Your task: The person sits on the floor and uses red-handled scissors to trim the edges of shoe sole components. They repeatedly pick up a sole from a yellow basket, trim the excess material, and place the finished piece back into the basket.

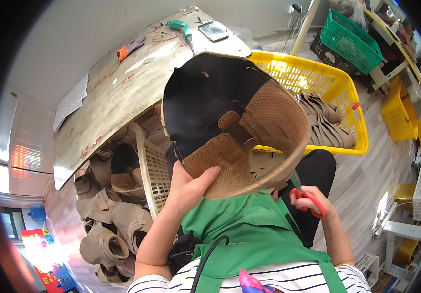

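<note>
A tan shoe upper point(264, 115) with a black lining fills the middle of the view, its open inside facing me. My left hand point(191, 188) grips its lower left edge, thumb lying over the inner mesh. My right hand point(313, 202) is closed round the red-handled scissors point(309, 199) at the lower right. Their blades point up toward the upper's lower right rim, partly hidden behind it; whether they touch it I cannot tell.
A yellow basket point(354, 117) holding several shoe uppers stands ahead right. Left lies a heap of tan uppers point(108, 210) by a cream crate point(154, 168). The worktable point(108, 93) carries a green-handled tool point(181, 28), a phone point(214, 31) and a glove point(130, 48).
</note>
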`<control>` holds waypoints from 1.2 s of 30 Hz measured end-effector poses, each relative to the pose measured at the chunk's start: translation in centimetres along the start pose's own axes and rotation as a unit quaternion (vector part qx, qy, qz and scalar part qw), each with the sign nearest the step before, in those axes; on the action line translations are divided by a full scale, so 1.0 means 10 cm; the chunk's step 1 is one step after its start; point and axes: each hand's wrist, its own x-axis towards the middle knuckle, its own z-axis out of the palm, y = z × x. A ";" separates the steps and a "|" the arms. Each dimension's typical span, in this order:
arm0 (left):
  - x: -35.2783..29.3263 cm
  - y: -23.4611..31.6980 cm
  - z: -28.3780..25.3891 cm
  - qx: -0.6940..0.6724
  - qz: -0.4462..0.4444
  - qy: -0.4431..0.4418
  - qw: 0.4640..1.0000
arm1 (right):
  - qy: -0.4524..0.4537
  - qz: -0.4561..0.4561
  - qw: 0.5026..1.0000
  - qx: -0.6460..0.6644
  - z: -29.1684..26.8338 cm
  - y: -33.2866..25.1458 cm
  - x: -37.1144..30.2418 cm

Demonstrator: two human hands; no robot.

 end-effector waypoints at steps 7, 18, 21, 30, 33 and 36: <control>-0.15 0.03 0.01 0.038 0.010 -0.023 0.999 | -0.065 -0.018 0.995 -0.071 0.16 -0.18 0.23; -0.12 0.06 0.02 0.007 -0.002 -0.036 0.999 | -0.065 0.001 0.994 -0.083 0.08 -0.21 0.27; -0.11 0.05 0.00 0.009 0.000 -0.023 1.000 | -0.073 -0.005 0.995 -0.066 0.07 -0.20 0.27; -0.12 0.05 0.00 0.009 -0.017 -0.040 0.999 | -0.039 -0.065 0.993 -0.093 0.11 -0.05 0.28; -0.13 0.04 -0.02 -0.023 -0.029 -0.044 0.998 | -0.055 -0.075 0.996 0.006 0.18 -0.08 0.26; -0.15 -0.01 0.00 -0.050 -0.039 -0.056 0.996 | -0.064 -0.110 0.991 0.029 0.31 -0.08 0.39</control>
